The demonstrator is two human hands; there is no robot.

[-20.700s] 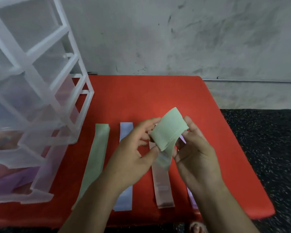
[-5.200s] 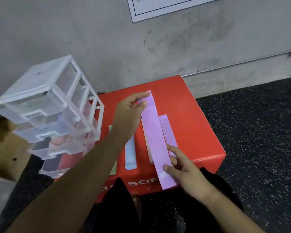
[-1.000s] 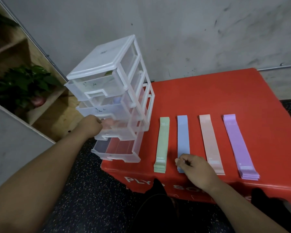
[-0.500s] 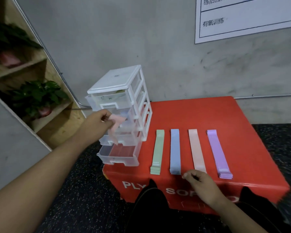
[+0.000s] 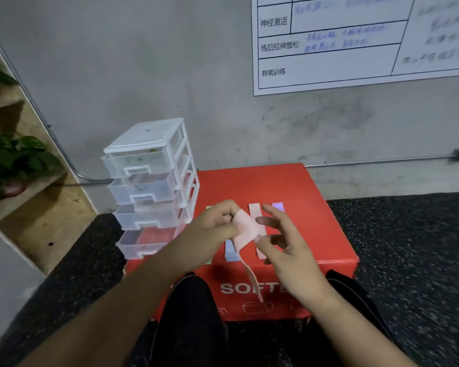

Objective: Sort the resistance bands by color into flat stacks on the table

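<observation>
Where the grey wall meets the floor stands a red table (image 5: 316, 207), front marked SOFT, with a clear drawer unit (image 5: 149, 186) at its left side. Left hand (image 5: 215, 229) — fingers curled, pinching the upper end of a pink band (image 5: 245, 229) held above the table, tail hanging past the front face. Right hand (image 5: 284, 239) — fingers spread and relaxed, thumb tip touching the band's lower fold. Flat on the table, partly hidden: pink stack (image 5: 255, 209), purple stack (image 5: 278, 206), blue stack (image 5: 231, 251).
</observation>
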